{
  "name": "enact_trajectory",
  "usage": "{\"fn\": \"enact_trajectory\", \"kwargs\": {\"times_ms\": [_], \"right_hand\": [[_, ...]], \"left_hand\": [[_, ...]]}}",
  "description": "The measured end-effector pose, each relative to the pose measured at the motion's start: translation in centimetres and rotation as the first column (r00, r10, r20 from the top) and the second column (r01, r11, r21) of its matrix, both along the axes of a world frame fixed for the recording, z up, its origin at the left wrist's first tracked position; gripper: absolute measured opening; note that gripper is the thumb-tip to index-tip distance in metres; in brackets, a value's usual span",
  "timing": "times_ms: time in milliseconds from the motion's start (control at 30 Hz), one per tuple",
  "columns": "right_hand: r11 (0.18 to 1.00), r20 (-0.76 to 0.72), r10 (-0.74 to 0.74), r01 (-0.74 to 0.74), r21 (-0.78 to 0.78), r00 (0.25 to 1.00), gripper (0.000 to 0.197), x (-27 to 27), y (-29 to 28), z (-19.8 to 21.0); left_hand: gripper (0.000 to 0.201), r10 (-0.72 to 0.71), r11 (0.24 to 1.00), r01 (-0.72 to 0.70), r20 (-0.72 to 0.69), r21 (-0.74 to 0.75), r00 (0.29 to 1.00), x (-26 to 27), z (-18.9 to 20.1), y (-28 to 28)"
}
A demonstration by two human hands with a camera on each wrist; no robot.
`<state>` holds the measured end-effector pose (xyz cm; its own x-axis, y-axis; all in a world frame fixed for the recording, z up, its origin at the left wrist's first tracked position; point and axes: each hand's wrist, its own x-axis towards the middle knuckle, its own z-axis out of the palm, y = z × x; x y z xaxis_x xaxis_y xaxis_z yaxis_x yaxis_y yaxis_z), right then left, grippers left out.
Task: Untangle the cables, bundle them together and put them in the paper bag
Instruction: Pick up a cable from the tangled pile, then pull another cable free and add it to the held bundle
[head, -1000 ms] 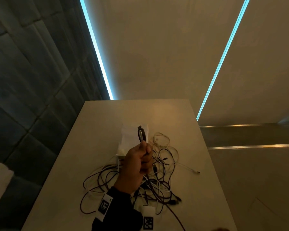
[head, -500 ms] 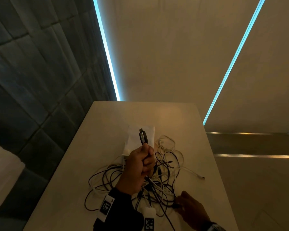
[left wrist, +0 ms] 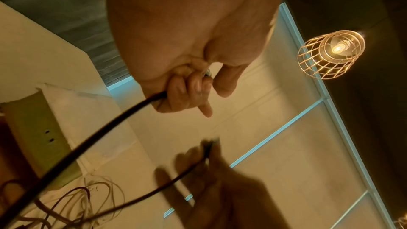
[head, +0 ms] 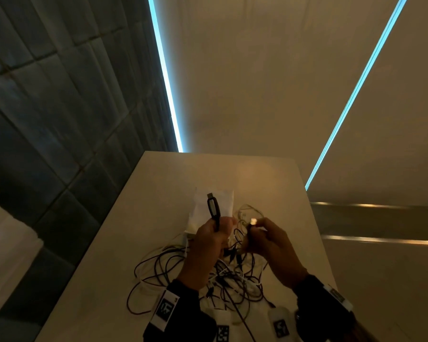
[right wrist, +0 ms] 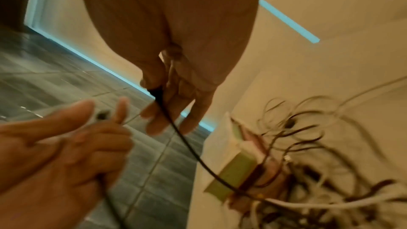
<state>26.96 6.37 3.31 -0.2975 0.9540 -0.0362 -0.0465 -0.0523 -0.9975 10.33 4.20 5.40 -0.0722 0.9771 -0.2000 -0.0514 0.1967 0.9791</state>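
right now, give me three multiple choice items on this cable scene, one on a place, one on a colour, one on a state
1. Where does the paper bag lie?
A. beyond the cable tangle on the table
B. on the floor
C. in the right hand

2. What colour is the cable that the left hand holds up?
A. white
B. black
C. red

3. What is the right hand doing?
A. lying flat on the table
B. hanging idle
C. pinching a cable end

Answers: A, the bag shows behind the tangle; B, its plug and cord are dark; C, fingers close on a connector.
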Motion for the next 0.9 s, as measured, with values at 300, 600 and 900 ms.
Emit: {"fn": "enact_trajectory", "kwargs": {"times_ms": [300, 600, 900], "right_hand": [[0.997, -0.249, 0.012, -0.031, -0.07, 0.968, 0.025, -3.8, -0.7, 1.2], [0.999, -0.126, 0.033, -0.03, 0.023, 0.991, 0.02, -3.6, -1.4, 1.6], [0.969, 0.208, 0.137, -0.174, 0.174, 0.968, 0.03, -2.8, -1.0, -2.8]], "left_hand": [[0.017, 0.147, 0.986, -0.15, 0.049, 0.067, 0.988, 0.2, 0.0, -0.2], [0.034, 0.093, 0.99, -0.098, 0.051, 0.104, 0.994, 0.9, 0.6, -0.4], [0.035, 0.192, 0.973, -0.23, 0.477, 0.022, 0.858, -0.9, 2.6, -0.2]]}}
